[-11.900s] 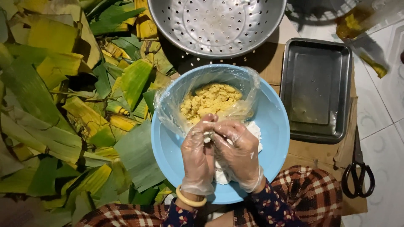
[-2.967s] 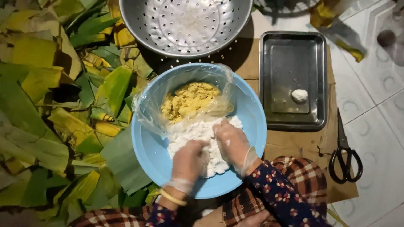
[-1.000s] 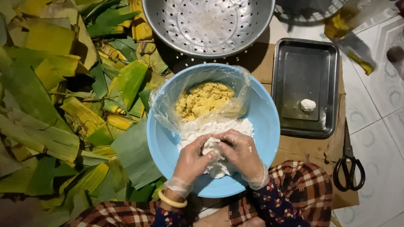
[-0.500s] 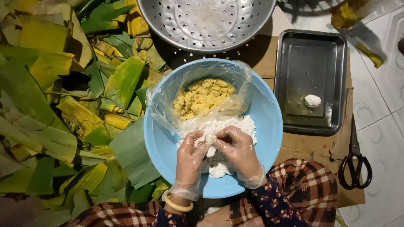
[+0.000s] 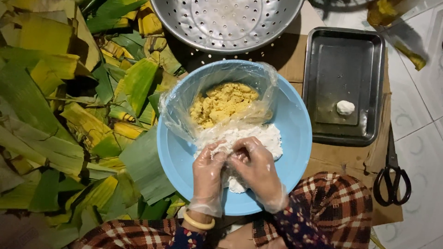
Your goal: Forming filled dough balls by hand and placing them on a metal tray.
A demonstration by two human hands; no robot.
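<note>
Both your left hand (image 5: 208, 177) and right hand (image 5: 255, 171) have fingers clamped on white dough (image 5: 258, 138); squeeze unevenly and it could tear the gloves.

Your hands (image 5: 233, 168) sit low in the blue basin (image 5: 295, 138); its rim walls them on all sides. Ahead, the clear bag of yellow filling (image 5: 224, 101) blocks the far half of the basin. Beyond it, the perforated metal colander (image 5: 226, 20) closes the far edge. Left side: heaped banana leaves (image 5: 60, 115), no bare floor. Right: metal tray (image 5: 344, 85) just beside the basin, mostly free inside save one white dough ball (image 5: 345, 107). Scissors (image 5: 391, 177) lie at the near right corner of the cardboard (image 5: 346, 157); a narrow bare strip runs between tray and your knee.
</note>
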